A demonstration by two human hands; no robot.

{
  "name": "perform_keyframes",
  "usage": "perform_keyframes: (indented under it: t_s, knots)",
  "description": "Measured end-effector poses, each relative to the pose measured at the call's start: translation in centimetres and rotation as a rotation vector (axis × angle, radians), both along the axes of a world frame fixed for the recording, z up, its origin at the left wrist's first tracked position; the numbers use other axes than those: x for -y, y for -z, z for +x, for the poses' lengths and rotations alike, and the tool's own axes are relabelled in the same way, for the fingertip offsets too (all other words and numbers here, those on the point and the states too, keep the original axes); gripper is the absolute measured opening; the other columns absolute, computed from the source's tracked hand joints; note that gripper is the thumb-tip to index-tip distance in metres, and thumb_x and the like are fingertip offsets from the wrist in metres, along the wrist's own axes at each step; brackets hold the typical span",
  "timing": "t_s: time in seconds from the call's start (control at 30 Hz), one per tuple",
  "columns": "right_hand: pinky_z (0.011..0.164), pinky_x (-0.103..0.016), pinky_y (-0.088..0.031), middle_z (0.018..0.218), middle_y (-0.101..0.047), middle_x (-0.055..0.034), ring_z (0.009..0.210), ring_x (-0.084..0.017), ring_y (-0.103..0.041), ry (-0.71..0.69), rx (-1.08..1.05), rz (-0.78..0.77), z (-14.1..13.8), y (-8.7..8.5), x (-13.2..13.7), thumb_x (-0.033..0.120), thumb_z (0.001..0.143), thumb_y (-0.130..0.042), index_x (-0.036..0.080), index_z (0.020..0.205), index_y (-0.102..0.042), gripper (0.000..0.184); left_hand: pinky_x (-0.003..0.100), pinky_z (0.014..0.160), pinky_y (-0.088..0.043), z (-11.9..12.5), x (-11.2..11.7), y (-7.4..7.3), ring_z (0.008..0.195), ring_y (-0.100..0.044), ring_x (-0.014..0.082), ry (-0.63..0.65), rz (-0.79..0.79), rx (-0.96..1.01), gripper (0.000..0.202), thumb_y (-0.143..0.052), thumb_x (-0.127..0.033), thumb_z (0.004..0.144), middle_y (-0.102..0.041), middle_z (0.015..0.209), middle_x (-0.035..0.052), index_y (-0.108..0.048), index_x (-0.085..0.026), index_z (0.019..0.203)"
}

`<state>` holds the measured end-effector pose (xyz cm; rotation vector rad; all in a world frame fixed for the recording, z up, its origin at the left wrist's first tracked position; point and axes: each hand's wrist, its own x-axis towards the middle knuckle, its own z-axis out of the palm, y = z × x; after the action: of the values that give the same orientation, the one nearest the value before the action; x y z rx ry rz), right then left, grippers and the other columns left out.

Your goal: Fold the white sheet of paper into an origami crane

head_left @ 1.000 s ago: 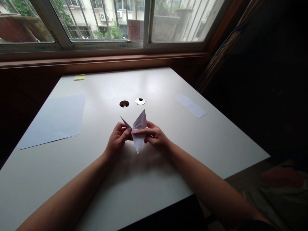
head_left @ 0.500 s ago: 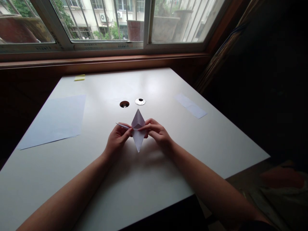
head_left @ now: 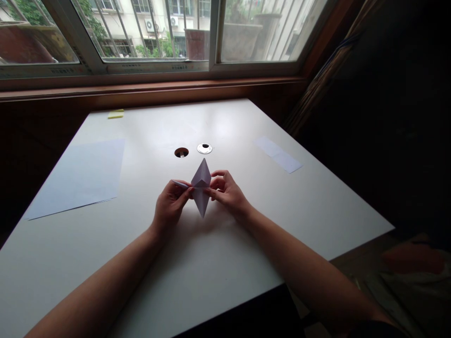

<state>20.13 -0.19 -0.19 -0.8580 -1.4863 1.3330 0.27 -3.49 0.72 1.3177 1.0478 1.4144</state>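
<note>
A folded white paper piece (head_left: 201, 187), diamond-shaped with pointed top and bottom, is held just above the white table (head_left: 197, 263) near its middle. My left hand (head_left: 171, 203) pinches a thin flap that sticks out on the paper's left side. On the right, my right hand (head_left: 227, 191) has its fingers closed on the paper's right edge. Both hands meet at the fold's middle.
A stack of white sheets (head_left: 79, 177) lies at the left of the table. A yellow sticky pad (head_left: 116, 114) sits at the far left corner, a paper strip (head_left: 278, 154) at the right. A round hole (head_left: 181, 152) and a grommet cap (head_left: 205, 149) are just beyond the hands.
The raised right flap has been folded in, so the paper went from a spread shape to a narrow diamond. The left flap now lies lower and thinner. Both hands stayed in place.
</note>
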Motion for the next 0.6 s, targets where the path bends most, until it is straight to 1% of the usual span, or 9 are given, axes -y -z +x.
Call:
perform_keyframes:
  t_s: [0.13, 0.27, 0.37, 0.5, 0.6]
  knots:
    - [0.065, -0.027, -0.051, 0.078, -0.061, 0.0047, 0.067, -0.012, -0.059, 0.016, -0.02, 0.027, -0.05, -0.06, 0.02, 0.037, 0.079, -0.079, 0.025, 0.116, -0.05, 0.049, 0.032, 0.079, -0.057, 0.11, -0.11, -0.13, 0.083, -0.068, 0.017, 0.045, -0.044, 0.047, 0.028, -0.078, -0.034, 0.081, -0.07, 0.092, 0.0036, -0.062, -0.018, 0.098]
    - [0.066, -0.027, -0.05, 0.084, -0.063, 0.0026, 0.071, -0.013, -0.06, 0.038, 0.01, 0.077, -0.09, 0.09, 0.01, 0.039, 0.079, -0.078, 0.025, 0.117, -0.052, 0.048, 0.026, 0.073, -0.053, 0.22, -0.19, -0.09, 0.078, -0.066, 0.014, 0.032, -0.065, 0.042, 0.035, -0.083, -0.032, 0.075, -0.068, 0.086, 0.0007, -0.061, -0.018, 0.098]
    - [0.065, -0.026, -0.05, 0.088, -0.063, 0.0012, 0.072, -0.013, -0.059, 0.035, 0.066, 0.094, -0.16, 0.09, 0.13, 0.041, 0.078, -0.079, 0.025, 0.118, -0.055, 0.049, 0.026, 0.074, -0.053, 0.25, -0.22, -0.05, 0.079, -0.067, 0.0141, 0.033, -0.055, 0.049, 0.038, -0.085, -0.031, 0.073, -0.068, 0.087, 0.0003, -0.059, -0.019, 0.099]
    - [0.065, -0.026, -0.047, 0.084, -0.063, 0.0003, 0.071, -0.013, -0.057, 0.048, 0.118, 0.099, -0.3, -0.37, 0.5, 0.043, 0.078, -0.079, 0.022, 0.106, -0.064, 0.038, 0.028, 0.077, -0.053, 0.22, -0.16, -0.21, 0.082, -0.068, 0.015, 0.045, -0.059, 0.047, 0.036, -0.085, -0.031, 0.073, -0.069, 0.088, 0.001, -0.06, -0.018, 0.096]
    - [0.064, -0.026, -0.045, 0.08, -0.062, 0.0014, 0.069, -0.013, -0.054, 0.072, 0.09, 0.077, -0.4, -0.72, 0.67, 0.044, 0.076, -0.08, 0.021, 0.102, -0.065, 0.038, 0.027, 0.077, -0.052, 0.14, -0.08, -0.32, 0.081, -0.067, 0.0144, 0.051, -0.07, 0.044, 0.034, -0.085, -0.03, 0.074, -0.069, 0.085, 0.0009, -0.06, -0.018, 0.094]
